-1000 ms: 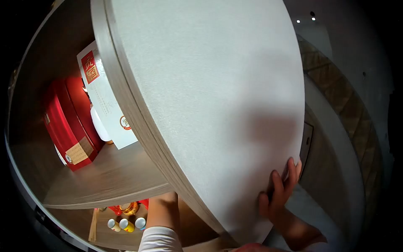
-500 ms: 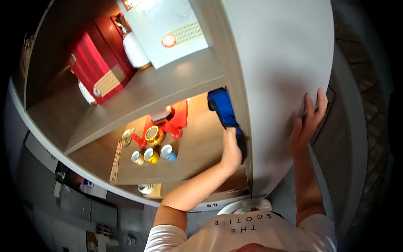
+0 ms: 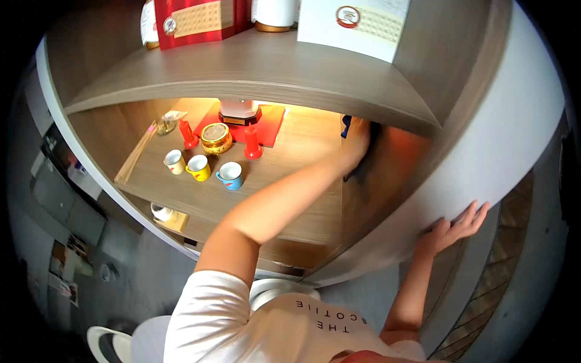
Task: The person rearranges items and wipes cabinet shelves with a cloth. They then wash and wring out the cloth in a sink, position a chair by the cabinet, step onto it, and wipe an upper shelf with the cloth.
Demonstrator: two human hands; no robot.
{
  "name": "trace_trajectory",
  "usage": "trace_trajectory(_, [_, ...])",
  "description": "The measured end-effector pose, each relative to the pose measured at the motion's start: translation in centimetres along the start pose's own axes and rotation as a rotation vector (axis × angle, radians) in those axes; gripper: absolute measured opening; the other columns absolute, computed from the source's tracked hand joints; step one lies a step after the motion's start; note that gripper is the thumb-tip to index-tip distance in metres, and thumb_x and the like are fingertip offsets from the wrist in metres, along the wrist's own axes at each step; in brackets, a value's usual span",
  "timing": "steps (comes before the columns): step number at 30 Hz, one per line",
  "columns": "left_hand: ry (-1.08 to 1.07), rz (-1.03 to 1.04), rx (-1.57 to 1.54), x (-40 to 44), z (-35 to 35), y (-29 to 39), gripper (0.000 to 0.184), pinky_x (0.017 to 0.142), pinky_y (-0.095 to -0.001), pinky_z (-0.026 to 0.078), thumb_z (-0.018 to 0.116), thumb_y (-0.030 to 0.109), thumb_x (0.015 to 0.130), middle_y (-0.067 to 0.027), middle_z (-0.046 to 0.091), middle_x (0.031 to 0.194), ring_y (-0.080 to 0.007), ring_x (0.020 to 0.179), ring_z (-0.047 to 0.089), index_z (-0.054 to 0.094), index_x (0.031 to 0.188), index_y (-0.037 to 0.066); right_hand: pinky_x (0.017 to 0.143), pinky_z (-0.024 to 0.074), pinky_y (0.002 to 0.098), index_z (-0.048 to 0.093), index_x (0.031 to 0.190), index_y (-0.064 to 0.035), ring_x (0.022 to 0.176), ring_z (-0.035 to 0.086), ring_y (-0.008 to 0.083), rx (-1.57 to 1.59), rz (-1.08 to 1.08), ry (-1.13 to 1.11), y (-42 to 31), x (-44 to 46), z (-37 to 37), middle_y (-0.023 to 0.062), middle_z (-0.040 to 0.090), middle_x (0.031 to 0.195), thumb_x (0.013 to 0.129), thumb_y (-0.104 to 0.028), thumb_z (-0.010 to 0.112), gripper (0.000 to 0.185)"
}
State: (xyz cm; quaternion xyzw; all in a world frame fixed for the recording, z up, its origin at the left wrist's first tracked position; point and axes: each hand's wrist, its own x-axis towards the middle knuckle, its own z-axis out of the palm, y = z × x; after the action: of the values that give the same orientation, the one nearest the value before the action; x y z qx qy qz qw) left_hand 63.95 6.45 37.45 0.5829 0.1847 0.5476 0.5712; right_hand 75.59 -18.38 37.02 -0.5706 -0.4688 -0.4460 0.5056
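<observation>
My left hand [image 3: 358,144] reaches inside the lit shelf compartment, against its right side wall. It is closed around a blue cloth with black edging [image 3: 345,126], mostly hidden behind the fingers. With fingers stretched out, my right hand [image 3: 457,230] rests on the cabinet's pale outer side panel [image 3: 514,139]. Left of my left arm, a blue mug [image 3: 230,175], a yellow mug [image 3: 198,168] and a cream cup [image 3: 175,161] stand on the wooden shelf [image 3: 290,199]. Behind them a gold pot [image 3: 216,138] sits between two red candle-like holders [image 3: 252,143].
The upper shelf [image 3: 242,63] holds a red box [image 3: 193,21], white bottles and a white box [image 3: 354,27]. Thin sticks [image 3: 136,151] lie at the lower compartment's left. A red mat [image 3: 275,124] lies under a dark-based object. A white chair [image 3: 109,342] stands below left.
My view has turned and shifted. My left hand has moved with the cloth from the compartment's front right edge deeper inside, to its side wall. My right hand stays on the outer panel.
</observation>
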Motion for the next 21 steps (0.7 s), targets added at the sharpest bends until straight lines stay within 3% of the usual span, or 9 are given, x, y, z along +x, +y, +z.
trace_trajectory(1, [-0.001,-0.003,0.048,2.6,-0.6,-1.7,0.06,0.113,-0.0358,0.029,0.032,0.039,0.106,-0.0121,0.045,0.143,-0.0227,0.131,0.039,0.036,0.146,-0.005,0.116,0.0225,0.0567,0.035,0.145,0.0031,0.145,0.02,0.0443,0.026,-0.001,0.056,0.3,-0.1,0.5,0.0289,0.017,0.156,0.086,-0.006,0.034,0.06])
trace_trajectory(2, [0.008,-0.01,0.105,5.0,-1.4,-3.1,0.06,0.113,-0.0359,0.029,0.032,0.04,0.106,-0.0122,0.045,0.143,-0.0229,0.131,0.039,0.035,0.146,-0.005,0.116,0.0224,0.0565,0.035,0.145,0.0017,0.144,0.022,0.0436,0.06,0.026,0.088,0.4,-0.1,0.9,0.0285,0.018,0.156,0.092,-0.017,0.033,0.057])
trace_trajectory(3, [0.013,-0.014,0.142,6.7,-2.0,-4.0,0.06,0.113,-0.036,0.029,0.032,0.04,0.106,-0.0123,0.044,0.143,-0.0231,0.131,0.039,0.035,0.146,-0.004,0.116,0.0224,0.0565,0.035,0.145,0.0017,0.144,0.022,0.0436,0.068,0.011,0.09,0.4,-0.2,1.0,0.0285,0.018,0.156,0.092,-0.017,0.033,0.057])
trace_trajectory(5, [0.044,-0.054,0.236,9.9,-3.6,-5.8,0.06,0.113,-0.0361,0.029,0.031,0.04,0.106,-0.0125,0.044,0.144,-0.0235,0.132,0.039,0.034,0.147,-0.003,0.116,0.0218,0.0558,0.035,0.146,0.0002,0.145,0.021,0.0428,0.01,-0.012,0.086,0.4,-0.2,0.7,0.0278,0.017,0.157,0.1,-0.034,0.033,0.057])
trace_trajectory(6, [0.061,-0.076,0.275,11.2,-4.4,-6.7,0.06,0.113,-0.0362,0.029,0.031,0.04,0.106,-0.0126,0.043,0.144,-0.0237,0.132,0.039,0.034,0.147,-0.003,0.116,0.0214,0.0553,0.034,0.147,-0.0022,0.145,0.021,0.0419,-0.019,-0.001,0.076,0.2,-0.2,0.6,0.0262,0.015,0.158,0.103,-0.05,0.027,0.065])
trace_trajectory(14, [0.119,-0.21,0.418,16.0,-8.3,-12.3,0.059,0.113,-0.0368,0.028,0.029,0.04,0.105,-0.0135,0.041,0.146,-0.0254,0.132,0.038,0.03,0.149,0.0,0.116,0.0215,0.0554,0.027,0.151,-0.0101,0.146,0.019,0.0405,-0.04,0.092,0.074,0.4,-0.7,0.7,0.0238,0.013,0.159,0.1,-0.064,0.02,0.074])
trace_trajectory(21, [0.037,-0.216,0.301,12.6,-7.0,-11.8,0.059,0.114,-0.0374,0.028,0.027,0.041,0.105,-0.0142,0.038,0.148,-0.0269,0.133,0.037,0.027,0.151,0.003,0.117,0.021,0.055,0.032,0.149,-0.0091,0.147,0.019,0.039,-0.041,0.08,0.063,0.5,-0.6,0.6,0.0224,0.015,0.159,0.102,-0.059,0.024,0.069])
